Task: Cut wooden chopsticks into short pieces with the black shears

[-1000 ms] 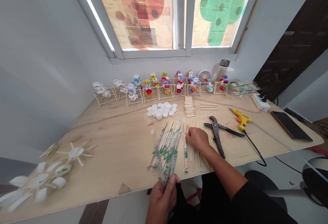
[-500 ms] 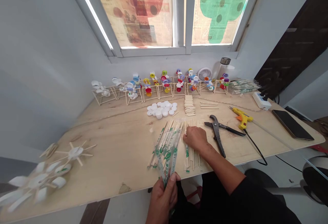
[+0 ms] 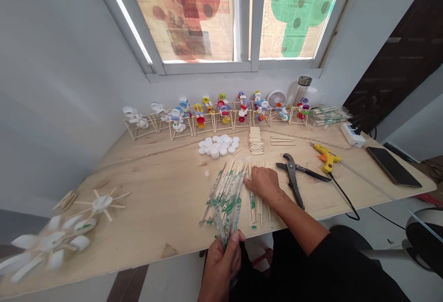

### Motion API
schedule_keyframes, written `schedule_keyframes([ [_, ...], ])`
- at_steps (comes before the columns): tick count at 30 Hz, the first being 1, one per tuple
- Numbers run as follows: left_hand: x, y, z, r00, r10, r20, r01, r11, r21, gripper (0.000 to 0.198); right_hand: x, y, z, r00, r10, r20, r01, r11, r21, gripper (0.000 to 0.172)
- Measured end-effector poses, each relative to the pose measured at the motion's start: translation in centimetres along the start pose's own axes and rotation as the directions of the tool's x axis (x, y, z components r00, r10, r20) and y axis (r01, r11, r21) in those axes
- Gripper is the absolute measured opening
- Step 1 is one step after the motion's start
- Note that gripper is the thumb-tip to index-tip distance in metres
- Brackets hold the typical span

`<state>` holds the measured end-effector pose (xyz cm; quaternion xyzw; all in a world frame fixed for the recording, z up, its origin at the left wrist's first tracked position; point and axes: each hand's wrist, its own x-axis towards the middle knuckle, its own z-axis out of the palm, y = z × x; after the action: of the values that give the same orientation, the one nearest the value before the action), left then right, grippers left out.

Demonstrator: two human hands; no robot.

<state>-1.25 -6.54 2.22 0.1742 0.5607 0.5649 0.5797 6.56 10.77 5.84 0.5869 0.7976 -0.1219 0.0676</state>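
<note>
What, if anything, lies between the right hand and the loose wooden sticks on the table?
Nothing visible does. The right hand rests directly on the loose wooden sticks, beside the wrapped bundle that the left hand holds by its near end. The black shears lie clear to the right.

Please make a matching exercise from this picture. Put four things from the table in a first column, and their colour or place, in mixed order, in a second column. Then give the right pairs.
Column 1
1. hot glue gun
2. bottle caps
3. wrapped chopsticks
4. phone

Column 2
A. gripped as a bundle by the left hand
B. yellow, lying right of the black shears
C. dark, lying flat near the right end of the table
D. white, in a pile

Pairs: 1-B, 2-D, 3-A, 4-C
</note>
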Motion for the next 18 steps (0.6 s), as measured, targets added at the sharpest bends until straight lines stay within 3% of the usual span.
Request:
schedule_keyframes([
  [11, -0.4, 0.4, 0.0, 1.0, -0.002, 0.008, 0.003, 1.0, -0.027, 0.044, 0.8, 0.5, 0.1, 0.998, 0.06, -0.02, -0.059, 0.997, 0.048, 0.027],
  [18, -0.4, 0.4, -0.2, 0.999, 0.013, 0.037, -0.013, 1.0, -0.023, 0.039, 0.6, 1.0, 0.2, 0.99, 0.106, -0.098, -0.083, 0.973, 0.215, 0.019],
])
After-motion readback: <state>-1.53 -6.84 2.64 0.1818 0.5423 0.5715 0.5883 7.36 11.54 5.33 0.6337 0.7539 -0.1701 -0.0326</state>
